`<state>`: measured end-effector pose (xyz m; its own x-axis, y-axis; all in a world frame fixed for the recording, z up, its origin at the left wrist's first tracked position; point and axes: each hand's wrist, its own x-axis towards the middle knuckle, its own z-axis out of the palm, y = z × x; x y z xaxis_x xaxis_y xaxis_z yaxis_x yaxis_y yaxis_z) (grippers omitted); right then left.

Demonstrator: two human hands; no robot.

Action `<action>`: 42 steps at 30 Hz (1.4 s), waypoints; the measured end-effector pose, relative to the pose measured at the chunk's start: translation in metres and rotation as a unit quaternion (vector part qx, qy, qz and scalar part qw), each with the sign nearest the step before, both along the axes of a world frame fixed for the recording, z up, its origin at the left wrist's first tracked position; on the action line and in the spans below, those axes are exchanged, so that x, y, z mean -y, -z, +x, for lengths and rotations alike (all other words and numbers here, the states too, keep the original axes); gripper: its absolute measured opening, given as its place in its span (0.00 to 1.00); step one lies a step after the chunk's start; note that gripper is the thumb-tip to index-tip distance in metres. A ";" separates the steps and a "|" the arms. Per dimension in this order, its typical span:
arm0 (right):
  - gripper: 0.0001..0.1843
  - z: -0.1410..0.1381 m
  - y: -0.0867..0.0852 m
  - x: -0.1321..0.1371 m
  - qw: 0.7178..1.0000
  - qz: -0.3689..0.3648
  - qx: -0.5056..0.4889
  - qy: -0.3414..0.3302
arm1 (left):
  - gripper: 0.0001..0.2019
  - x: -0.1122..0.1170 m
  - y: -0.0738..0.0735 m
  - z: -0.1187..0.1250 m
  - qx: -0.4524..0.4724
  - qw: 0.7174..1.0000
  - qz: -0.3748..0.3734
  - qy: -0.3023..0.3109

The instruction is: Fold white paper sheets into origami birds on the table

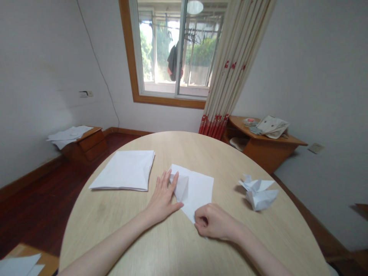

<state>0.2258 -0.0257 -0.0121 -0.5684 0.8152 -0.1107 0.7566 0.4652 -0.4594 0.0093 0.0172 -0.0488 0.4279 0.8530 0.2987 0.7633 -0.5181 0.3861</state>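
Note:
A white square sheet of paper (197, 189) lies on the round wooden table (138, 230), with one corner folded inward. My left hand (163, 197) lies flat and open on the sheet's left side, fingers stretched over the folded flap. My right hand (214, 222) is closed in a loose fist, pinching the sheet's near corner against the table.
A stack of white paper (123, 170) sits to the left of the sheet. Folded white paper figures (258, 191) rest at the right of the table. Beyond are a low wooden cabinet (83, 143), a corner shelf (264, 143), a curtain (230, 76) and a window (175, 50).

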 end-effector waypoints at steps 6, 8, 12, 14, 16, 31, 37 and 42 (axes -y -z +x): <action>0.09 0.003 -0.005 0.004 0.999 -0.047 -0.003 0.011 | 0.51 -0.001 0.003 0.000 0.004 1.000 0.009 0.004; 0.08 0.004 -0.005 0.005 0.997 -0.073 -0.006 0.011 | 0.52 -0.001 0.003 -0.001 0.006 1.000 0.010 0.004; 0.05 0.007 -0.001 0.005 0.995 -0.098 0.007 0.006 | 0.51 -0.002 0.004 -0.001 0.009 1.000 0.010 0.009; 0.05 0.008 0.000 0.006 0.996 -0.092 0.016 -0.001 | 0.51 -0.002 0.004 -0.002 0.010 1.000 0.010 0.012; 0.05 0.008 0.000 0.006 0.996 -0.091 0.022 -0.004 | 0.51 -0.002 0.003 -0.002 0.011 1.000 0.009 0.012; 0.05 0.012 -0.006 0.007 0.990 -0.140 0.014 -0.004 | 0.50 -0.002 0.005 -0.001 0.016 1.000 0.016 0.002; 0.06 0.014 -0.003 0.005 0.987 -0.162 -0.012 -0.010 | 0.51 -0.002 0.004 -0.001 0.013 1.000 0.024 0.001; 0.08 0.014 -0.004 0.002 0.984 -0.164 -0.070 0.009 | 0.52 0.001 0.004 0.001 0.010 0.997 0.074 0.002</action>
<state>0.2403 -0.0276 -0.0080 -0.5828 0.7586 -0.2913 0.6825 0.2624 -0.6822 0.0100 0.0162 -0.0526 0.4234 0.7972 0.4305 0.7539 -0.5735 0.3205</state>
